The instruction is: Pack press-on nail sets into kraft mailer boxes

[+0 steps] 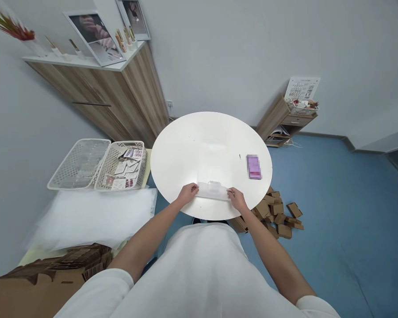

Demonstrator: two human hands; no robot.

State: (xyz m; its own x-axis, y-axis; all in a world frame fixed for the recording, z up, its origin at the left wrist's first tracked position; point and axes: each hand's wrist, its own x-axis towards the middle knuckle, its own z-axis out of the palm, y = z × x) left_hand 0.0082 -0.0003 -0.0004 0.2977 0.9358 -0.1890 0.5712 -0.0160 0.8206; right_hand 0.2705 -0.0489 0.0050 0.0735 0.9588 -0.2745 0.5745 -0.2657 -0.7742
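Near the front edge of the round white table [185,145], a thin white translucent sheet [212,192] lies stretched sideways between my hands. My left hand [188,193] pinches its left end. The right end is pinched by my right hand [237,197]. Just beyond the strip's upper edge, a small transparent plastic piece [214,182] shows faintly; whether it lies on or under the sheet I cannot tell. To the right on the tabletop is a purple pack [254,167], its surface blurred.
Left of the table stand two white baskets, one with transparent cases [89,161], one with small packets [129,168]. White sheets [99,216] are stacked nearer, beside folded brown cardboard [49,282]. Brown boxes [280,216] lie on the floor at right. A wooden cabinet [135,88] stands behind.
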